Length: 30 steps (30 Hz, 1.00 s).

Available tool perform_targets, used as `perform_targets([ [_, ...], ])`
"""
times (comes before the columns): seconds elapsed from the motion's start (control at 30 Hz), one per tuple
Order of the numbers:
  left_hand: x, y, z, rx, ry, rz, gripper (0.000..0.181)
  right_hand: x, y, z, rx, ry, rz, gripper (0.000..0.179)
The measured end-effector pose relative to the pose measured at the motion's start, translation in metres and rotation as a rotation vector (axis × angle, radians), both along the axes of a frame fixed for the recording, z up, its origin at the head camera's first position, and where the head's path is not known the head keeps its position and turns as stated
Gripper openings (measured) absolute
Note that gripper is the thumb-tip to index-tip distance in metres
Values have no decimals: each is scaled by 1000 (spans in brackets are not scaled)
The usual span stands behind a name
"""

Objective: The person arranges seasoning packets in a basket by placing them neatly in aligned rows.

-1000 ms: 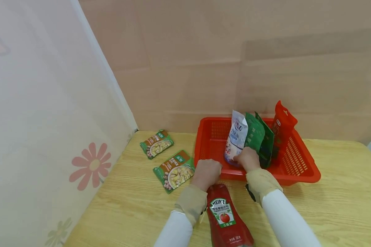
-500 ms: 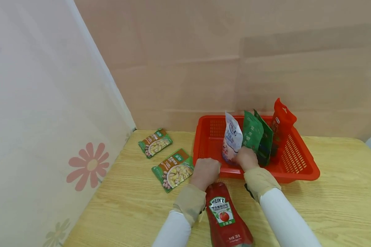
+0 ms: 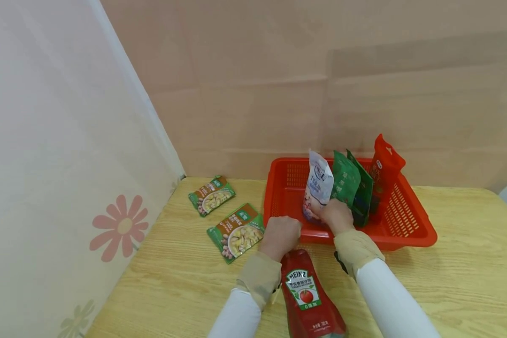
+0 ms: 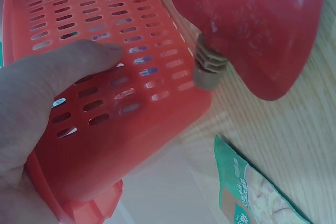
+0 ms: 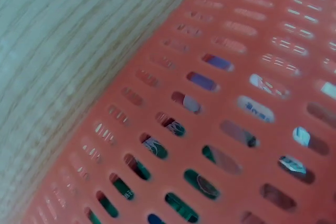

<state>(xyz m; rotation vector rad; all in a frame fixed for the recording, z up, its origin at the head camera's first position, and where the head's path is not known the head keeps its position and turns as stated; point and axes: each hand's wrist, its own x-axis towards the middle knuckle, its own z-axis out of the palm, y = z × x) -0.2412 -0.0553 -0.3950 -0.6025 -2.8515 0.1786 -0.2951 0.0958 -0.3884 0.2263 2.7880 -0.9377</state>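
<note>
My left hand [image 3: 280, 237] grips the near left rim of the red plastic basket [image 3: 271, 192]. In the left wrist view, its thumb [image 4: 79, 61] lies along the slotted outer wall. Inside the basket, a white and lilac pouch [image 3: 319, 180] stands upright near the front, leaning slightly. My right hand [image 3: 337, 216] reaches over the front rim and holds that pouch low on its right side; most of its fingers are hidden. Only the basket's slotted wall [image 5: 231, 87] and table show in the right wrist view, with bits of packaging behind the slots.
Right of the white pouch stand two green pouches [image 3: 345, 177] and a red pouch [image 3: 384, 169]. A Heinz ketchup bottle [image 3: 306, 300] lies before the basket, cap [image 4: 209, 69] toward it. Two green-brown seasoning packets [image 3: 238, 232] lie left on the wooden table. Walls stand behind and left.
The white pouch has shifted left in my right hand, away from the green pouches, and its tilt has changed slightly. My left hand keeps its place on the rim.
</note>
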Motion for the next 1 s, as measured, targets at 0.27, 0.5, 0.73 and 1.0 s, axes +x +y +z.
perform_targets([
  [0.27,0,0,-1,-5,0,-2,21,-2,1,-2,-65,65,21,45],
  [0.5,1,0,1,-4,-6,1,19,-2,0,-2,-51,63,22,39],
  [0.73,0,1,1,2,-32,8,23,0,-1,-2,31,79,54,35],
  [1.0,-1,1,1,-3,-31,14,20,1,0,-1,42,78,50,38],
])
